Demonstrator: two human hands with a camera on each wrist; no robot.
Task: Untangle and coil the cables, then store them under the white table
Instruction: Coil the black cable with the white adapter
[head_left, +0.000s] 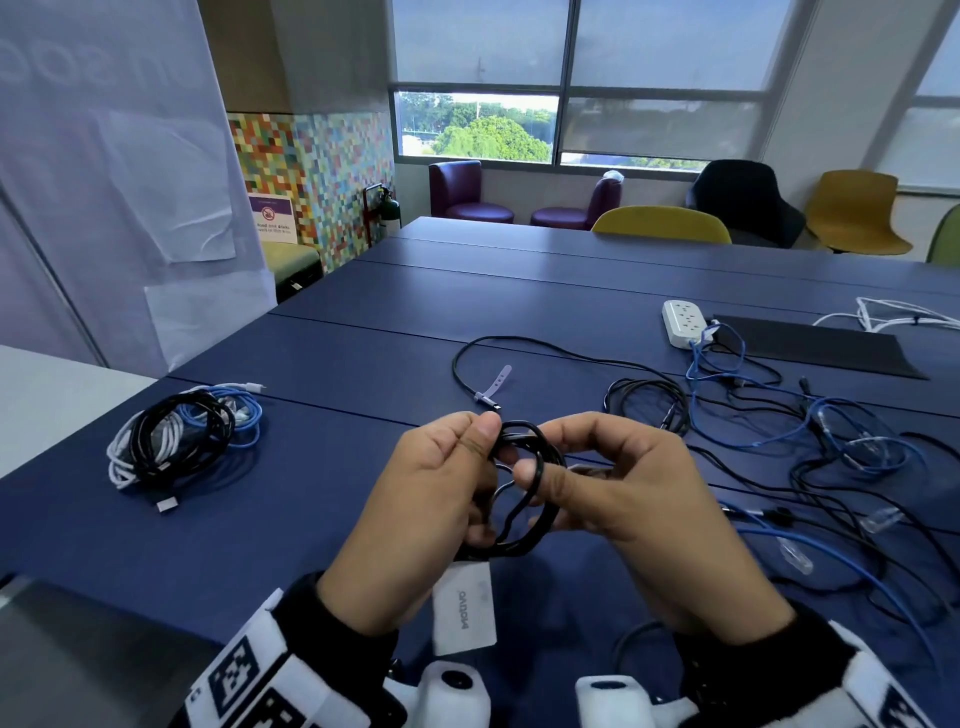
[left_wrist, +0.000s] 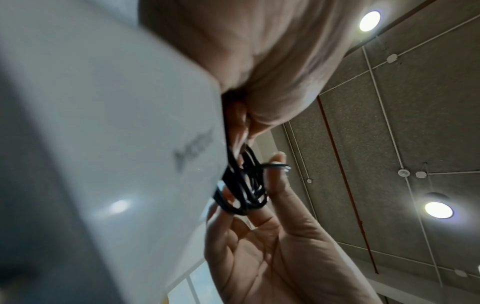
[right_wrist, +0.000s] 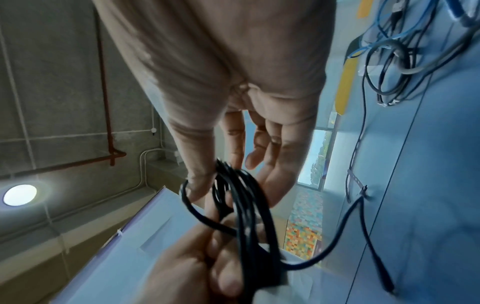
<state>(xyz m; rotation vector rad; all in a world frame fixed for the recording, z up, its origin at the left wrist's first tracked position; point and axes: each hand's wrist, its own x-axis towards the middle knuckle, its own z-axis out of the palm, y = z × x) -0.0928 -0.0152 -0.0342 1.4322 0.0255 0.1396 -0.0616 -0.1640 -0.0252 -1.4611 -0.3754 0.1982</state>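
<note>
Both hands hold a small coil of black cable (head_left: 524, 483) above the blue table (head_left: 322, 499). My left hand (head_left: 483, 480) grips the coil's left side, thumb on top. My right hand (head_left: 545, 457) pinches a loop between thumb and forefinger. A white charger block (head_left: 464, 608) hangs from the coil under the left hand. In the left wrist view the block (left_wrist: 103, 123) fills the left and the coil (left_wrist: 241, 185) sits between the fingers. In the right wrist view the coil (right_wrist: 249, 205) crosses both hands. A black cable with a lilac strap (head_left: 498, 379) lies just beyond.
A pile of coiled black, white and blue cables (head_left: 182, 436) lies at the left. Tangled black and blue cables (head_left: 831, 441) spread over the right side. A white power strip (head_left: 683, 322) and a black mat (head_left: 810, 345) lie farther back. The white table (head_left: 52, 395) adjoins the left edge.
</note>
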